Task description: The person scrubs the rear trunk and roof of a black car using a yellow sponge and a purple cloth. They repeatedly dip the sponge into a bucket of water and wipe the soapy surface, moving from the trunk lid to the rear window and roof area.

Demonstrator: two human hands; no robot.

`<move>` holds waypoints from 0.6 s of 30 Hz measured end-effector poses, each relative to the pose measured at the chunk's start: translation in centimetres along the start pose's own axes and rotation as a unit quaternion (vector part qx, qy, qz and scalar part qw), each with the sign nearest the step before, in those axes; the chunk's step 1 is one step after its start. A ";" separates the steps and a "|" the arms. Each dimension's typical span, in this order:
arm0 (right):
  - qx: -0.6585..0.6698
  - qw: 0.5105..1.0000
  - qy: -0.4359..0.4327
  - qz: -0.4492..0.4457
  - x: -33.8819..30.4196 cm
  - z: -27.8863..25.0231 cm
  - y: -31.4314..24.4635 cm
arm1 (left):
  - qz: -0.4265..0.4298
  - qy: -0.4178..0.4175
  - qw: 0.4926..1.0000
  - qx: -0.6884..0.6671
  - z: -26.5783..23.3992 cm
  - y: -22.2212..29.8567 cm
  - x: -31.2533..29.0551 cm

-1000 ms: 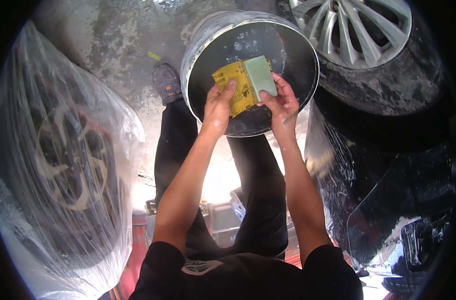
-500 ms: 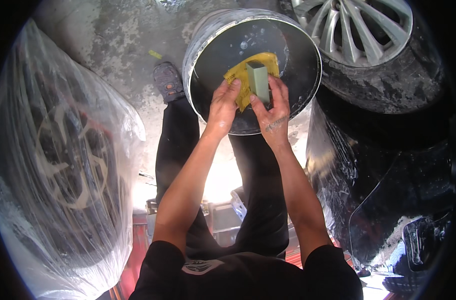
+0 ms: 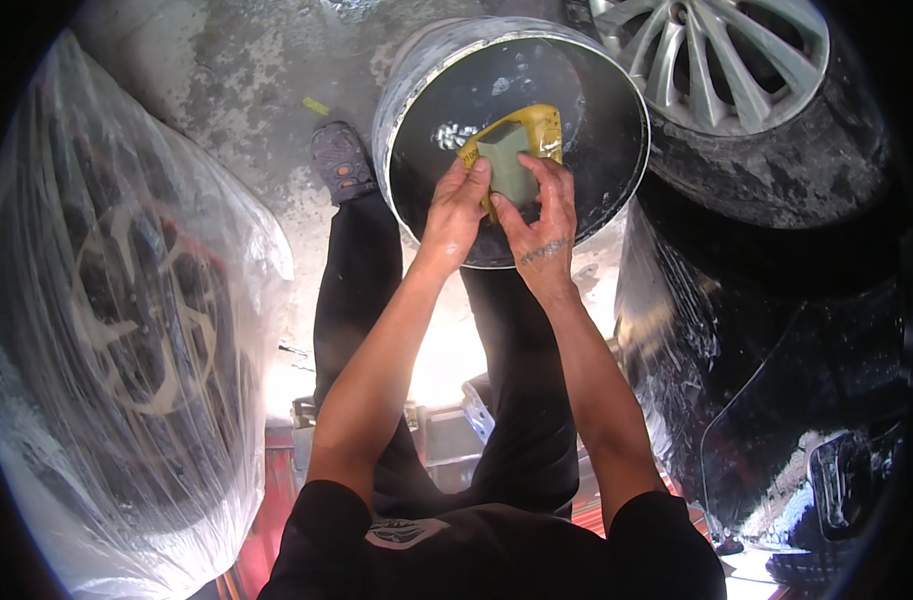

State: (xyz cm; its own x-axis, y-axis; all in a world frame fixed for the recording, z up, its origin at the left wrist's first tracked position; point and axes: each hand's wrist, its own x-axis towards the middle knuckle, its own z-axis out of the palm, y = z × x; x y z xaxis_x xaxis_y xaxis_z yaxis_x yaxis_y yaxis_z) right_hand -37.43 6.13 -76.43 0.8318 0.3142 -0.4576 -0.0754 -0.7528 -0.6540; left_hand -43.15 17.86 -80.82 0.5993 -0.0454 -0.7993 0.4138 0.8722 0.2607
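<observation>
Both my hands are over a dark bucket (image 3: 606,180) with a pale rim, which appears to hold water with some bubbles and bright reflections. A green sanding block (image 3: 508,172) lies flat against a yellow sheet of sandpaper (image 3: 545,122), whose edges bend up around it. My left hand (image 3: 452,216) is closed on the left side of the sandpaper and block, thumb on top. My right hand (image 3: 544,214) grips the block's right side between thumb and fingers. Part of the sandpaper is hidden beneath the block.
On the left stands a wheel wrapped in clear plastic (image 3: 136,330). A tyre with a silver multi-spoke rim (image 3: 721,70) lies at the far right. Below it is a glossy black panel (image 3: 766,400) with plastic film beside it. My shoe (image 3: 340,160) rests on the stained concrete floor (image 3: 236,100).
The block has turned from standing on edge to lying flat on the sandpaper. The sandpaper's sides now curl up around it, and my fingers have shifted with it.
</observation>
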 end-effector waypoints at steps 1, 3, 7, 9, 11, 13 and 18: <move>0.002 1.000 0.003 0.000 -0.1 0.1 0.0 | 0.001 0.002 1.000 0.001 0.2 0.2 -0.1; 0.000 1.000 0.012 -0.006 -0.2 0.6 0.3 | 0.004 0.007 0.999 0.044 0.2 0.5 -0.2; -0.051 0.999 -0.007 -0.008 -0.9 1.3 0.8 | 0.111 0.035 0.979 0.166 0.5 -0.3 -0.3; -0.068 0.996 0.002 -0.060 -0.9 0.7 0.9 | 0.081 0.045 0.988 0.125 0.1 -0.3 -0.1; -0.117 0.985 0.025 -0.127 -0.2 -1.0 1.5 | 0.064 0.053 0.993 0.087 0.0 -0.4 0.0; -0.047 0.995 0.083 -0.028 0.9 -2.2 2.6 | 0.058 0.058 0.995 0.053 0.2 -0.3 -0.1; 0.304 0.921 0.010 0.244 2.1 -3.9 3.2 | 0.017 0.033 0.996 -0.076 0.3 0.3 -0.2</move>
State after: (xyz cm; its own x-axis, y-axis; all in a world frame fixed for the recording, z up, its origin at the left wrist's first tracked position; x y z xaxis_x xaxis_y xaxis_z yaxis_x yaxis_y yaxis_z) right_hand -33.82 2.16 -77.13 0.6260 0.0096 -0.7798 -0.7323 -0.3365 -0.5920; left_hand -42.92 17.97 -80.42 0.5620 0.0131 -0.8270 0.2833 0.9363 0.2073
